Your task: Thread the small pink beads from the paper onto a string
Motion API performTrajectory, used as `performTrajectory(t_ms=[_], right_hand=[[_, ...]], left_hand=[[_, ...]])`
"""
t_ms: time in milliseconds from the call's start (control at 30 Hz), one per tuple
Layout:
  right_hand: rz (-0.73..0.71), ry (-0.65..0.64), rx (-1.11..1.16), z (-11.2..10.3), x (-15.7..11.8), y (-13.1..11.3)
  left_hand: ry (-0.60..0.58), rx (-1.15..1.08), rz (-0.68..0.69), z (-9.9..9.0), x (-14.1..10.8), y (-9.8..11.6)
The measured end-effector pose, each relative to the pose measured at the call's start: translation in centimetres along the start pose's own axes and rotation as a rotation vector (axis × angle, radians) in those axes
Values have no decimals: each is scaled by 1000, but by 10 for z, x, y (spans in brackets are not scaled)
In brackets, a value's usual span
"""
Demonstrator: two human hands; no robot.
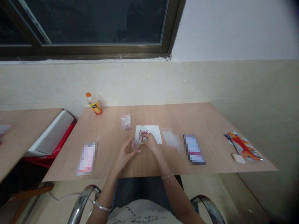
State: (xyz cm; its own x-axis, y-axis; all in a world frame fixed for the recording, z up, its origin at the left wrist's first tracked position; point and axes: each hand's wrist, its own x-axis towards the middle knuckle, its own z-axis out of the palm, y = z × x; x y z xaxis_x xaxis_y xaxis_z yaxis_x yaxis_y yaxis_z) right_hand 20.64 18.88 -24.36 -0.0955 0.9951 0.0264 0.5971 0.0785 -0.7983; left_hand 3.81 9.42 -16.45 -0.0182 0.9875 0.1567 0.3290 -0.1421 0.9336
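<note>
1. Looking forward and down from the head camera, the view takes in a light wooden tabletop [187, 118] below a tiled wall [151, 82] and a dark window [93, 21].
2. The left hand [123, 155] curls around a small clear cup [135, 144], with a little pink showing low inside it.
3. The right hand [151, 143] sits just beside the cup, its fingertips [145, 138] down at a heap of small pink-and-red pieces [143, 134] on a white paper sheet [154, 130]. Whether those fingers grip a piece is hidden. The 2 hands are apart but close.
4. Beyond the left hand lies a small clear bag [126, 122] holding pink pieces. Right of the sheet lies a flat clear bag [172, 140]; its contents cannot be made out.
5. Farther left, an orange-capped juice bottle [94, 104] holds orange liquid.
6. 2 pixelated packets [87, 158] [194, 149] flank the hands. At the far right lie a colourful foil packet [245, 146] and a pale bar [238, 158].
7. A metal bangle [167, 176] circles the right wrist, and a silver bracelet [102, 206] circles the left.
</note>
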Motion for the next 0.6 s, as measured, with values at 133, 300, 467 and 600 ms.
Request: performTrajectory(t_ms=[133, 300, 467, 600], right_hand=[[20, 5, -17, 4, -1, 2], [-2, 50, 37, 5, -4, -1], [-40, 156, 175, -2, -13, -13], [-118, 253, 370, -22, -27, -38]], left_hand=[[13, 4, 0, -1, 0, 5], [12, -2, -13, 0, -1, 10], [-8, 10, -39, 0, -3, 7], [-4, 17, -30, 2, -5, 2]])
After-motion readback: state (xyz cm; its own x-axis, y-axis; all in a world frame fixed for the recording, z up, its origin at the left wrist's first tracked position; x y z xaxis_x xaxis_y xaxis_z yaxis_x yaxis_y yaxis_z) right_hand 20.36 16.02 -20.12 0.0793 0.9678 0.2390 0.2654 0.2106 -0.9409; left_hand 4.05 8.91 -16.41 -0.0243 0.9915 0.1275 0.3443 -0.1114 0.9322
